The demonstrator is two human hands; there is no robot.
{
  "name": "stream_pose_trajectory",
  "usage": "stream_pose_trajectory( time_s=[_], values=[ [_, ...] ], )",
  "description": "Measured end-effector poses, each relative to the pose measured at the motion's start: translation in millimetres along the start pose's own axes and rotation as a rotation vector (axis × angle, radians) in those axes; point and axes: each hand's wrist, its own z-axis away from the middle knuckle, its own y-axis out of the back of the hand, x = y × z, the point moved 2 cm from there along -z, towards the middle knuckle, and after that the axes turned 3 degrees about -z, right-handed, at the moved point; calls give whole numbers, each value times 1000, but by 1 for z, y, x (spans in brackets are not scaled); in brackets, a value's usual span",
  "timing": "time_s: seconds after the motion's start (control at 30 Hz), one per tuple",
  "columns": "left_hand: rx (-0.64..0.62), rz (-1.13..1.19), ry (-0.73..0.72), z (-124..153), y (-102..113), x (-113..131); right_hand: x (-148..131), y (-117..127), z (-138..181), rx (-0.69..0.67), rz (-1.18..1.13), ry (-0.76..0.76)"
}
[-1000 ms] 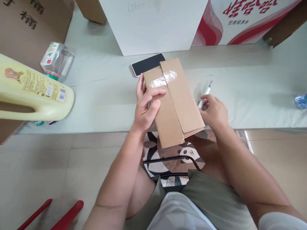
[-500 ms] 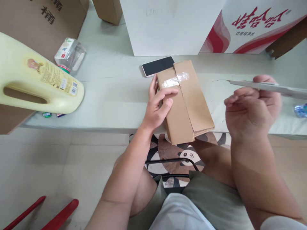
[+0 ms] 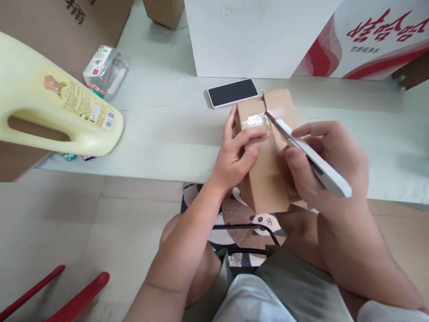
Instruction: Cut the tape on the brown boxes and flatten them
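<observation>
A brown cardboard box (image 3: pixel 264 179) lies on the pale table (image 3: pixel 167 129), its near end hanging over the edge. Clear tape (image 3: pixel 253 120) crosses its flap seam near the far end. My left hand (image 3: pixel 236 154) grips the box's left side, fingers curled over the top. My right hand (image 3: pixel 321 161) is closed round a white utility knife (image 3: pixel 310 156), whose blade tip rests at the tape on the seam.
A black phone (image 3: pixel 233 92) lies just beyond the box. A large yellow jug (image 3: pixel 50 114) and a crushed clear bottle (image 3: pixel 105 69) sit at the left. A white box (image 3: pixel 261 36), a red-and-white carton (image 3: pixel 372 36) and brown cartons line the back. Red bars (image 3: pixel 77 299) lie on the floor.
My right hand picked up the knife from the table, raised it, then brought its blade down onto the taped seam. My left hand stayed on the box.
</observation>
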Motion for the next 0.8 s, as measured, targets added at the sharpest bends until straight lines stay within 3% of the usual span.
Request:
stream_pose_trajectory(
  time_s=[0.43,0.57,0.8],
  values=[
    [45,23,-30,0,-6,-2,2,-6,3,79,165,68],
    [20,-13,11,-1,-6,-4,1,-8,0,36,195,90],
    [18,18,19,-4,-5,-6,5,-7,2,3,185,-11]
  ],
)
